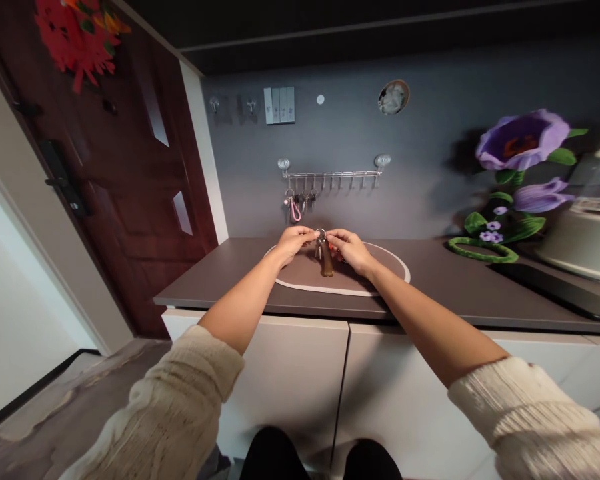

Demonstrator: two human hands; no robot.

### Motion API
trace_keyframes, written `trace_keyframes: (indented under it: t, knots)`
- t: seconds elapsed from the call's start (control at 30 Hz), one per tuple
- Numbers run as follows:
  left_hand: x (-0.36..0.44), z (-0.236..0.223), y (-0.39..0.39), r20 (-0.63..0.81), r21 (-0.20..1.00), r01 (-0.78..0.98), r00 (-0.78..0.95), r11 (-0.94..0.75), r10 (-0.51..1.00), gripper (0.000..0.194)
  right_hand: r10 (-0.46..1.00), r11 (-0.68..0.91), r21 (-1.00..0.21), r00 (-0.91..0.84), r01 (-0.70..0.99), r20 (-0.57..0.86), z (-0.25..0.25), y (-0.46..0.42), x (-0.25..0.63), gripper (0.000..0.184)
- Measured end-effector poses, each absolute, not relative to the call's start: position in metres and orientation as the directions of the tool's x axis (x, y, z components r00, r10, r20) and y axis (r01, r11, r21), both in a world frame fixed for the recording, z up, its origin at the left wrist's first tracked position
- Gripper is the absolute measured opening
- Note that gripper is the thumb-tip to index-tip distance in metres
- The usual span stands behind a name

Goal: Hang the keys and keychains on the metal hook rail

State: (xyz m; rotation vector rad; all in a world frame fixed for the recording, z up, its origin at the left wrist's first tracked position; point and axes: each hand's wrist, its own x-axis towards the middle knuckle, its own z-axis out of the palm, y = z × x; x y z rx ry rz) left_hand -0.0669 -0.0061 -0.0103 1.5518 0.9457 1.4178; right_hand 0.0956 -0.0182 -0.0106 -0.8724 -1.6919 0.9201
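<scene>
The key ring (pixel 321 232) sits between the fingertips of the 2 hands, above the oval mat (pixel 340 292) on the countertop (pixel 430 293). The left hand (pixel 294 244) pinches it from the left, thumb and fingers closed at its edge; the right hand (pixel 351 249) grasps it from the right — the exact finger contact is too small to tell. Keys (pixel 319 251) and a long brown fob (pixel 327 261) hang below the ring, the fob's long axis running down the view, slightly slanted, and nearer the right hand. Something red (pixel 333 247) shows beside those right fingers; its shape is partly hidden. Beyond the hands, the hook rack (pixel 333 175) is fixed level on the wall, higher than the ring, with other keys (pixel 306 202) on its left-side hooks and bare hooks to their right. The mat's near rim lies close to the counter's front edge; the purple flower (pixel 523 143) stands well apart, to the right.
</scene>
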Motion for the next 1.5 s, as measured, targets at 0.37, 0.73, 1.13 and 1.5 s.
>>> trace_keyframes:
  t: [0.37, 0.73, 1.13, 1.5]
  knots:
    - [-0.063, -0.008, -0.012, 0.365, 0.925, -0.175, 0.173, -0.336, 0.915, 0.026, 0.878, 0.451, -0.891, -0.211, 0.059, 0.431, -0.005, -0.026, 0.096, 0.030]
    - [-0.061, -0.013, -0.009, 0.363, 0.929, -0.163, 0.213, -0.333, 0.907, 0.032, 0.872, 0.473, -0.874, -0.199, 0.114, 0.446, -0.004, -0.023, 0.099, 0.032]
    - [-0.061, -0.015, -0.003, 0.564, 0.793, 0.315, -0.059, -0.521, 0.824, 0.024, 0.847, 0.528, -0.828, -0.192, 0.189, 0.496, 0.008, -0.008, 0.104, 0.029]
    - [-0.063, -0.020, -0.007, 0.732, 0.431, 0.761, 0.020, -0.485, 0.681, 0.024, 0.847, 0.532, -0.846, -0.045, 0.033, 0.530, 0.045, 0.026, 0.095, 0.030]
